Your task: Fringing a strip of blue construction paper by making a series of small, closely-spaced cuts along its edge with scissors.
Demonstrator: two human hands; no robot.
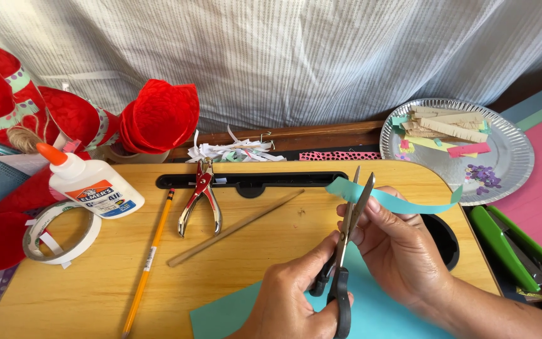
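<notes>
One pair of scissors in the left hand, blades apart; one curling teal paper strip, narrow and smooth-edged, pinched in the right hand.

The left hand hides the scissors' handles, the bottom edge cuts off the teal sheet and pencil tip, and the stapler leaves the right edge.

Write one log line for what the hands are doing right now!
left hand: grips scissors, blades open | right hand: holds teal paper strip | strip between blades | hole punch, pencil lie on wooden tray
</notes>
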